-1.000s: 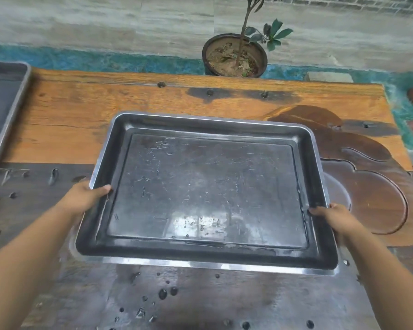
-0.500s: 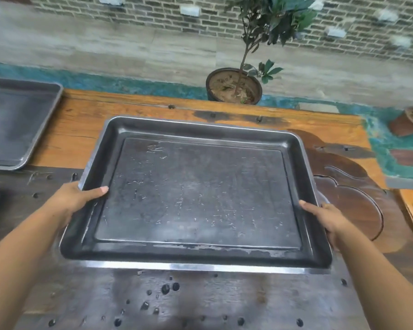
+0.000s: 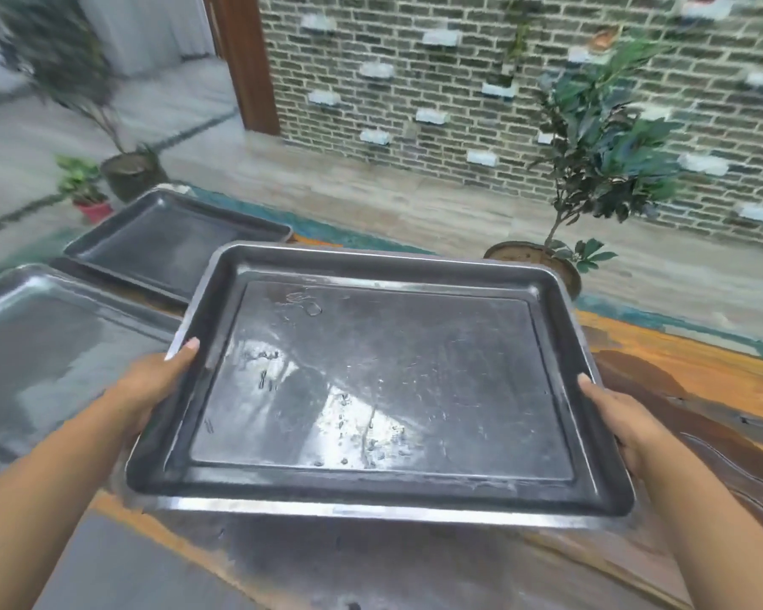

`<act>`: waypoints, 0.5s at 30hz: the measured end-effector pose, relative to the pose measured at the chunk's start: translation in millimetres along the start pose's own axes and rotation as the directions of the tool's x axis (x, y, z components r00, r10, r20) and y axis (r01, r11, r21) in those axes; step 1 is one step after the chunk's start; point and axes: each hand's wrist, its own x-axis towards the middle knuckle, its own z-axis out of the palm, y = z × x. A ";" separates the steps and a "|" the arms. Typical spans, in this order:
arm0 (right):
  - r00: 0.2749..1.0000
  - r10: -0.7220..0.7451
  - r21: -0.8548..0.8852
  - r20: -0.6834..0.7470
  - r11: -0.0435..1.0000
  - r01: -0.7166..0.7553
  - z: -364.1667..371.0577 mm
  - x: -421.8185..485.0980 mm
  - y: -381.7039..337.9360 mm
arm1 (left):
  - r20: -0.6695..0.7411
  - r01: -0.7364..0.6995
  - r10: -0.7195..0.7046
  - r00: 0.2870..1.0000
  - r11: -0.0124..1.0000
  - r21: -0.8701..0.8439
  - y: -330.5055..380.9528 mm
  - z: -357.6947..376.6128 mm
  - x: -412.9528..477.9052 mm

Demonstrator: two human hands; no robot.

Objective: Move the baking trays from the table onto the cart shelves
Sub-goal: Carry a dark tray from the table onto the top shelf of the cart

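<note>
1. We see the baking tray (image 3: 415, 367) held clear of the wooden table (image 3: 701, 376), carried by its two short ends. Its near edge is tipped slightly down toward the person.
2. The left hand (image 3: 150, 389) grips the left rim, with the thumb lying flat along the top edge. The right hand (image 3: 622, 416) does the same on the right rim. On both hands the fingers are curled out of sight under the tray, so we cannot tell how they are spread, but each hand is clearly clamped on the rim.
3. We judge the opposite-end grip a sensible one. The tray is wide, shallow and slick with drops of water, and a hold at each end keeps it level and stops it twisting.
4. Two more trays lie on the table to the left, a near tray (image 3: 49, 345) and a far tray (image 3: 168, 244). That side is blurred, so the far one may be sitting on another tray; we cannot be sure.
5. The cart is nowhere in view. We take this step to be the carry, with placing not yet begun and at least two trays left to move.
6. Beyond the table a potted plant (image 3: 591, 169) stands before a brick wall (image 3: 415, 81). Any turn with so broad a tray should stay well clear of the plant.
</note>
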 end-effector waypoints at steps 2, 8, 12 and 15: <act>0.997 -0.025 -0.014 0.068 1.000 0.026 13.1 2.5 -8.0 | -0.073 0.017 -0.017 0.997 1.000 -0.001 -13.5 -21.6 -20.1; 0.967 -0.118 -0.087 0.225 0.986 0.141 77.0 -4.2 -38.2 | -0.247 0.133 -0.148 0.958 0.988 -0.077 -70.5 -85.1 -82.7; 0.919 -0.120 -0.185 0.375 0.962 0.201 131.9 -11.7 -53.8 | -0.349 0.213 -0.247 0.904 0.968 -0.133 -115.2 -124.5 -130.1; 0.866 -0.142 -0.218 0.480 0.936 0.275 179.5 -27.9 -65.1 | -0.419 0.277 -0.327 0.847 0.945 -0.177 -145.8 -155.3 -164.2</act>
